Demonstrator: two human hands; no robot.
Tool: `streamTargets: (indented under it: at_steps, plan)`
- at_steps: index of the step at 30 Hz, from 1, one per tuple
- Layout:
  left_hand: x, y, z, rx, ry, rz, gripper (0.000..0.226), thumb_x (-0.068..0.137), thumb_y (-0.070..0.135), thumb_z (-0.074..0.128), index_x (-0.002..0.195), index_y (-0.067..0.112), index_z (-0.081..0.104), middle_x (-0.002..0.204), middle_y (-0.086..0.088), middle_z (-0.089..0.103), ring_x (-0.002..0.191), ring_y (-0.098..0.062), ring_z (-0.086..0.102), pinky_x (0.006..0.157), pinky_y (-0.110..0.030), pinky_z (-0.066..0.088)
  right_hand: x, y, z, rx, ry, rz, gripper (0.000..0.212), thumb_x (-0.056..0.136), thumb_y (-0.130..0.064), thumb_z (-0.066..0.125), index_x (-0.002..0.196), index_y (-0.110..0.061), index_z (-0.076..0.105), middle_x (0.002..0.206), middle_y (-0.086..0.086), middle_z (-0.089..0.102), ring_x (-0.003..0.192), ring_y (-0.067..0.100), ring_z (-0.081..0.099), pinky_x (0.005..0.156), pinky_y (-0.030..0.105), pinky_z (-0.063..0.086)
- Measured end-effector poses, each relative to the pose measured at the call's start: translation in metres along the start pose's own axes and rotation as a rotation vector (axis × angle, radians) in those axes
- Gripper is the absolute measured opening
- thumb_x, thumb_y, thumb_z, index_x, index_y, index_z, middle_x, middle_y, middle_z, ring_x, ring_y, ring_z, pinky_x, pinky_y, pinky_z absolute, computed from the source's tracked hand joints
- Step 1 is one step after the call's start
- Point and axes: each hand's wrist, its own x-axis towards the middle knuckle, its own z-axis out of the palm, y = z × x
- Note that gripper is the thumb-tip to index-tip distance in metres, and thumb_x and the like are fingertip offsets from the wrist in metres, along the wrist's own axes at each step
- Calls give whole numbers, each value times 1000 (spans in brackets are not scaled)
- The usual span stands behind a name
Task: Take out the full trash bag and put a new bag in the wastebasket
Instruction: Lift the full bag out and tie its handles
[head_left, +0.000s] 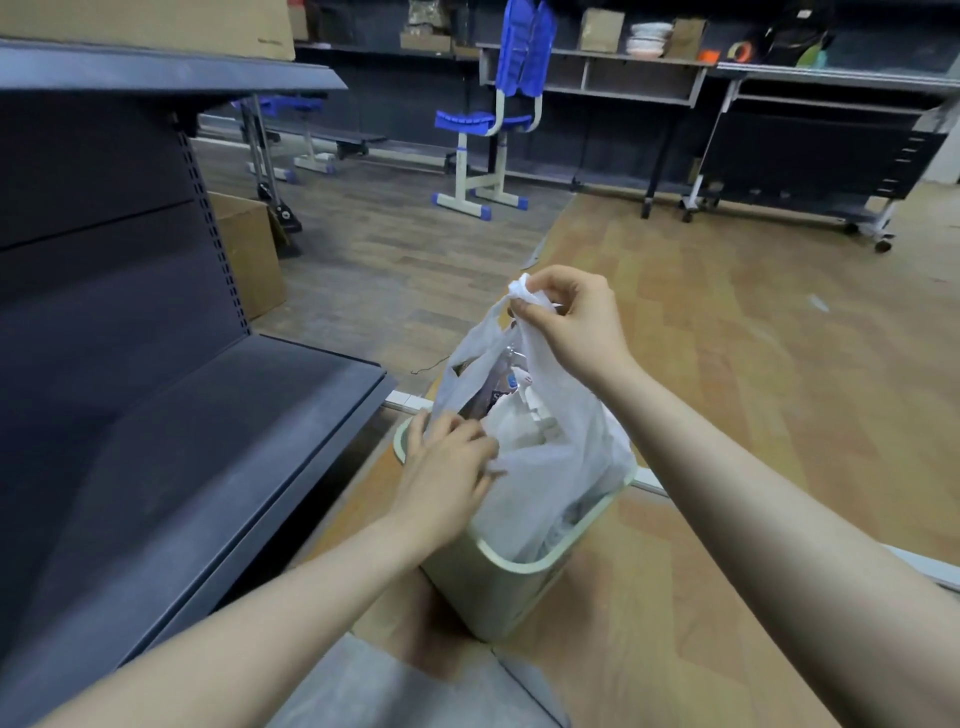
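Indoors, wastebasket (498, 587) on wood floor (753, 338); right hand (571, 317) pinches bag (550, 457), left hand (447, 467) grips it.

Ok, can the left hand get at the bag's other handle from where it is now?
Probably yes. The left hand already rests on the trash bag at the wastebasket rim, and the loose handle stands just above it with nothing between. The right hand pinches only the far handle.

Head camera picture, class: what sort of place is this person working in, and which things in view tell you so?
Probably a storeroom or a former shop used as a workroom. Clues: dark metal retail shelving, desks along the wall piled with boxes and bowls, and a blue school chair.
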Motion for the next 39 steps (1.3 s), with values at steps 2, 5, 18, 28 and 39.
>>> streamTargets:
  at_steps: [2,5,18,28,39]
  plan:
    - [6,-1,-8,-194,60,-98,27,87,13,49,64,23,39,63,4,47,71,-20,46,102,-43,31,0,-2,-3,-43,-68,9,7,81,-11,66,85,-15,63,88,-1,66,87,15,61,74,22,42]
    - [14,-10,-20,-401,203,-235,18,78,18,36,61,12,40,54,-1,42,61,-27,45,58,-34,33,-6,-3,-12,-110,-253,13,15,80,-17,68,92,-18,59,90,5,65,79,13,56,72,24,42]
    - [-9,-23,15,-451,177,-396,122,40,76,60,141,18,21,133,4,23,124,-9,22,108,-29,24,19,-20,-12,198,-10,77,11,90,-2,55,80,-7,54,70,4,63,44,2,56,50,19,47]
    - [-34,-42,29,-190,-275,-83,144,42,93,45,150,11,-1,149,7,18,137,-11,21,111,-23,21,53,-41,-36,214,-14,40,20,90,1,56,74,-11,57,67,5,63,43,3,56,55,23,51]
    - [-17,-15,29,-408,-28,140,31,71,35,64,92,13,66,90,10,63,87,-6,59,72,-4,35,65,-88,-73,96,-64,-134,18,81,3,65,70,-8,58,67,12,63,46,7,62,54,24,55]
